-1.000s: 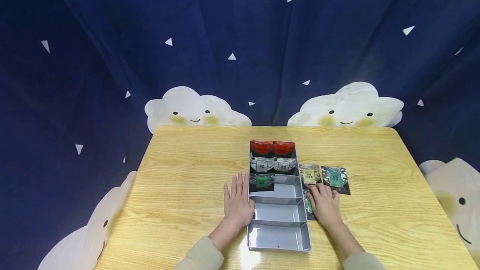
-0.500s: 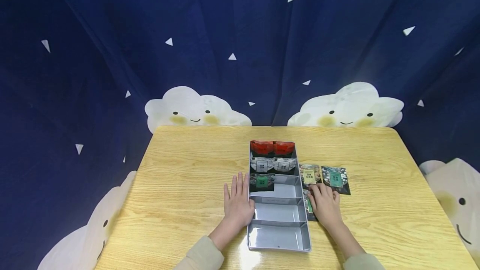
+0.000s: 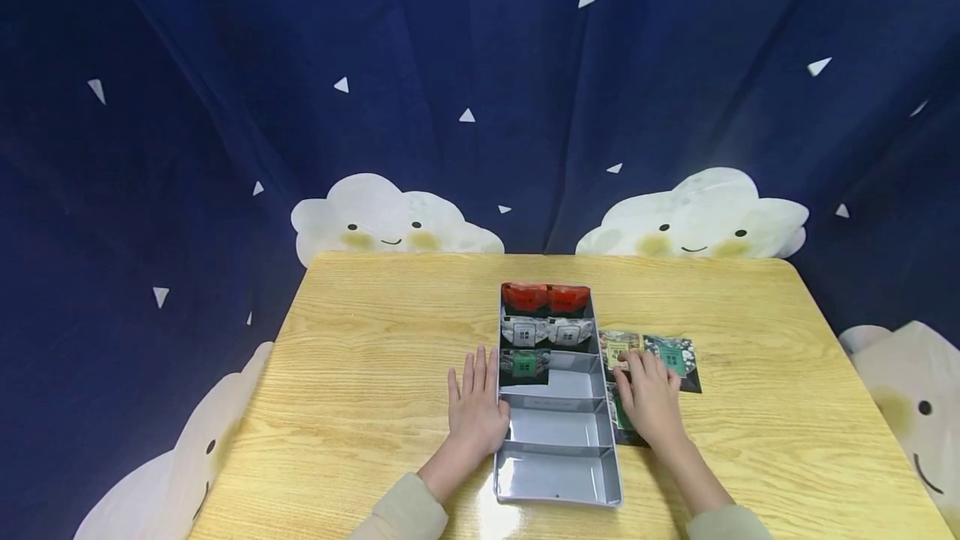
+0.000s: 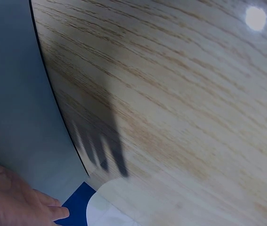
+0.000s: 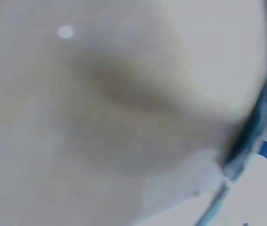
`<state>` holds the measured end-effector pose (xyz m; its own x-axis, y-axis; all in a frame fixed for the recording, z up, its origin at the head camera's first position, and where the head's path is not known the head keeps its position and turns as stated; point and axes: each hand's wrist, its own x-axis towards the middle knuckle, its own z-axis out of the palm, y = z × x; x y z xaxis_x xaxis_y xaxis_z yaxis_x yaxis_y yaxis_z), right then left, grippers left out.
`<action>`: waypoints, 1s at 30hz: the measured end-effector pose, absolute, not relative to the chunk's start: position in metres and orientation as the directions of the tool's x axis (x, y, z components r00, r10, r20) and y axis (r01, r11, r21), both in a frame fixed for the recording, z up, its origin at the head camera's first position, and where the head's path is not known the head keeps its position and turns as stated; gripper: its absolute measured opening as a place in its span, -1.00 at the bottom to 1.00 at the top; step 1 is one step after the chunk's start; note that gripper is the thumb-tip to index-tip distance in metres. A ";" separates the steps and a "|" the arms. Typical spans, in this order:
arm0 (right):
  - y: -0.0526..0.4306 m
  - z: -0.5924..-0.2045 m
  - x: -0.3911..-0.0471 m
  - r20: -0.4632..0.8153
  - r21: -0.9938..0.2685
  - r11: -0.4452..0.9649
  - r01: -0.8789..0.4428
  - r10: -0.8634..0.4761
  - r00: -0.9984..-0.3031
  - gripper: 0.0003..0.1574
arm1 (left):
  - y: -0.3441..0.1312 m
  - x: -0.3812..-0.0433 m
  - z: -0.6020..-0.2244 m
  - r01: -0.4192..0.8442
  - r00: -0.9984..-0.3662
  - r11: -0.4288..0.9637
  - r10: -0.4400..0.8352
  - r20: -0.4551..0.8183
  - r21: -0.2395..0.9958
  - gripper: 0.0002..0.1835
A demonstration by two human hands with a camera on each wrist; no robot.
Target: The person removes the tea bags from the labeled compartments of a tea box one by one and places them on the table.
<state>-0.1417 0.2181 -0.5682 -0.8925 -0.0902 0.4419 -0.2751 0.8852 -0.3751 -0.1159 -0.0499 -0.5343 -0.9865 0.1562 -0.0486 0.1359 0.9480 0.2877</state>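
Observation:
A grey compartment box (image 3: 558, 475) stands on the table between the two hands. My left hand (image 3: 477, 419) lies flat with straight fingers along the box's left side, its thumb against the wall. My right hand (image 3: 651, 398) reaches over the sachets right of the box, its fingertips over the yellow-labelled sachet (image 3: 617, 343). Beside that lies a sachet with a teal label (image 3: 677, 357). Below it, partly hidden by the right hand, is a green-labelled sachet (image 3: 630, 435). Whether the right fingertips touch a sachet is hard to tell. The right wrist view is blurred.
Two red sachets (image 3: 527, 298) stand in the box's far compartment, two white-grey ones (image 3: 525, 332) in the second. A green-labelled sachet (image 3: 524, 365) sits at the left of the third. A dark blue curtain (image 3: 420, 65) hangs behind the wooden table (image 3: 375, 357).
My right hand has shifted slightly forward, off part of the near green-labelled sachet and over the yellow-labelled one. The left hand and the box stay in place.

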 end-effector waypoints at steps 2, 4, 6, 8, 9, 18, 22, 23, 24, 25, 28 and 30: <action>0.214 -0.558 -0.145 0.453 -0.385 0.877 -0.288 -0.092 -0.887 -0.74 | -0.050 -0.116 -0.534 0.134 -0.986 0.947 0.156 -0.052 0.291 -0.25; 0.210 -0.549 -0.147 0.456 -0.397 0.868 -0.298 -0.095 -0.885 -0.74 | -0.050 -0.115 -0.534 0.133 -0.986 0.946 0.156 -0.055 0.297 -0.25; 0.204 -0.539 -0.149 0.457 -0.400 0.863 -0.309 -0.104 -0.883 -0.73 | -0.050 -0.115 -0.534 0.131 -0.986 0.945 0.156 -0.060 0.300 -0.25; 0.198 -0.531 -0.151 0.457 -0.395 0.860 -0.323 -0.121 -0.881 -0.72 | -0.050 -0.115 -0.534 0.130 -0.986 0.945 0.155 -0.059 0.301 -0.25; 0.195 -0.528 -0.152 0.456 -0.389 0.860 -0.332 -0.133 -0.880 -0.71 | -0.050 -0.115 -0.533 0.130 -0.986 0.945 0.154 -0.059 0.300 -0.25; 0.164 -0.514 -0.157 0.478 -0.315 0.844 -0.435 -0.255 -0.840 -0.60 | -0.050 -0.116 -0.534 0.131 -0.986 0.947 0.157 -0.065 0.293 -0.25; 0.151 -0.516 -0.157 0.476 -0.288 0.824 -0.488 -0.319 -0.820 -0.57 | -0.050 -0.116 -0.535 0.129 -0.986 0.947 0.154 -0.063 0.295 -0.24; 0.147 -0.516 -0.158 0.473 -0.282 0.820 -0.498 -0.332 -0.816 -0.56 | -0.050 -0.116 -0.535 0.128 -0.986 0.947 0.154 -0.064 0.295 -0.24; 0.144 -0.517 -0.157 0.469 -0.275 0.818 -0.506 -0.346 -0.813 -0.56 | -0.050 -0.116 -0.535 0.130 -0.986 0.946 0.155 -0.062 0.296 -0.24; 0.141 -0.518 -0.158 0.461 -0.263 0.817 -0.513 -0.361 -0.811 -0.55 | -0.050 -0.116 -0.535 0.130 -0.986 0.946 0.155 -0.062 0.298 -0.24; 0.132 -0.519 -0.157 0.434 -0.238 0.817 -0.525 -0.394 -0.810 -0.56 | -0.050 -0.116 -0.535 0.124 -0.985 0.948 0.153 -0.078 0.294 -0.23; 0.127 -0.520 -0.157 0.414 -0.228 0.814 -0.535 -0.416 -0.810 -0.57 | -0.050 -0.116 -0.534 0.123 -0.985 0.950 0.152 -0.080 0.289 -0.24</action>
<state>-0.1572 0.1273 -0.5201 -0.8097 -0.4158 0.4142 -0.5345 0.8138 -0.2280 -0.1165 -0.0496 -0.5344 -0.9851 0.1519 -0.0804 0.1229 0.9495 0.2886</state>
